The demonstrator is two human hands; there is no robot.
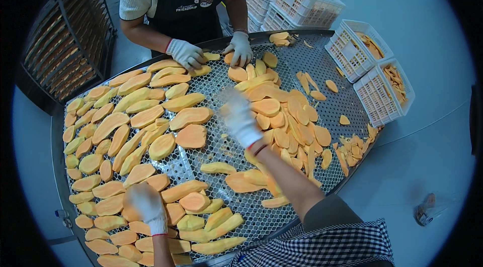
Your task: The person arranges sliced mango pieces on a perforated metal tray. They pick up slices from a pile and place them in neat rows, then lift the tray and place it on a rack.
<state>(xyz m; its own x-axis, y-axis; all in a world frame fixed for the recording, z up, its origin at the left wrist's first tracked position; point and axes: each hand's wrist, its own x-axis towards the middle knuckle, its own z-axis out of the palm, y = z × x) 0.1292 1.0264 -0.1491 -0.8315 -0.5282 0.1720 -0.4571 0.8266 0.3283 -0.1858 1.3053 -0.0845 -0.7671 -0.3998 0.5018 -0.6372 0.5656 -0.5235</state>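
- Currently, on my remote feed, the gloved left hand (147, 202), blurred, bends over an orange slice (131, 207) at lower left; how far it is open, and whether it grips, I cannot tell.
- Also blurred, the gloved right hand (238, 118) hangs at the left side of a heap (268, 107); its fingers and any hold I cannot make out.
- Orange and yellow slices (109, 126) lie in rows across the tabletop (319, 63), left of the heap; small scraps (354, 150) sit at the right corner.
- Opposite my rig, a co-worker (186, 5) stands, white gloves (186, 55) among the slices.
- White crates (381, 101) holding orange pieces line the right edge.
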